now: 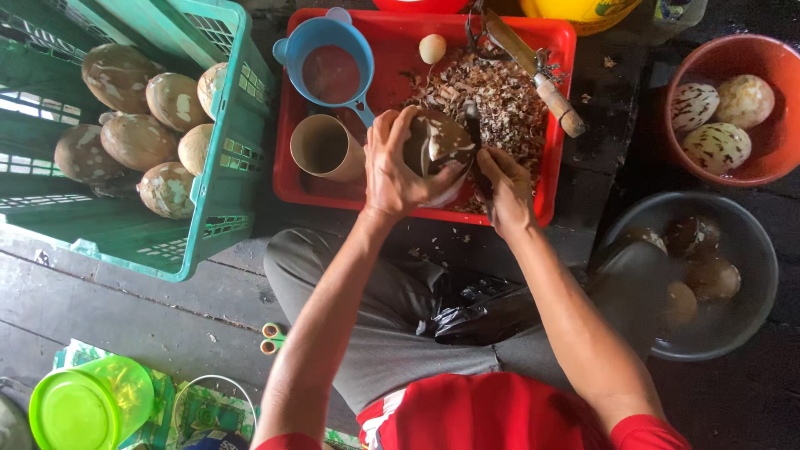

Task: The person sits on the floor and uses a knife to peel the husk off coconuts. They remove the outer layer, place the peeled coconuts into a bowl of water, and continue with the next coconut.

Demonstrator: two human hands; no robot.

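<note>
Brown, part-peeled coconut shell, round and mottled with pale patches, sits over the near edge of a shallow red plastic tray. Left hand wraps it from the side, fingers curled tight around the shell. Right hand closed on a dark-bladed knife, blade laid against the shell's right flank; the handle is buried in the fist, so its shape is hard to make out.

Tray floor carries a heap of dry, flaky brown shavings. Also in the tray: a blue plastic funnel-shaped scoop holding reddish liquid, a tan cylindrical cup lying on its side, a small pale round ball, and a wooden-handled tool with a metal blade, its far end cut off at the top edge.

Green slatted plastic crate, to the left, holds several smooth brown-and-cream coconuts. Red round bowl, right, holds three whitish, streaked peeled ones. Below it a grey metal basin with dark rounds under water, outlines blurred by reflection.

Dark weathered wooden planks underneath. Lime-green lidded translucent plastic jar at lower left, partly cropped. Person's grey trousers and red shirt fill the lower middle; black crumpled plastic lies on the lap.
</note>
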